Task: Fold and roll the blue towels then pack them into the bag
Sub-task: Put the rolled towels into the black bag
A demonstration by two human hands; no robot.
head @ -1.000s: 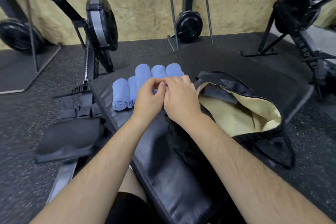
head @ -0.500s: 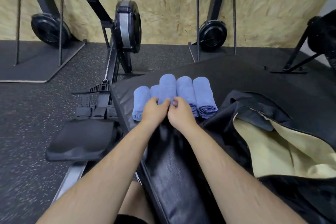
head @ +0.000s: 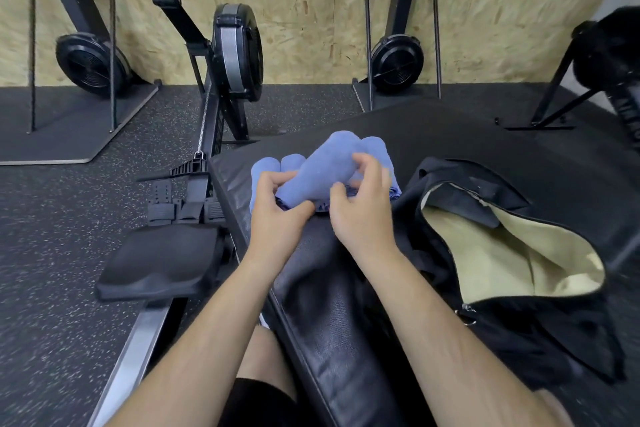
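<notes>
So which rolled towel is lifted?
The tilted roll gripped by left hand and right hand, held across the row; the other rolls lie on the black pad.

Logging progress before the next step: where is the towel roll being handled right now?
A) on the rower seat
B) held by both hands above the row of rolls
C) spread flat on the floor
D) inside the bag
B: the left hand and right hand both grip the rolled blue towel above the other rolls on the mat; the open bag shows only its cream lining.
</notes>
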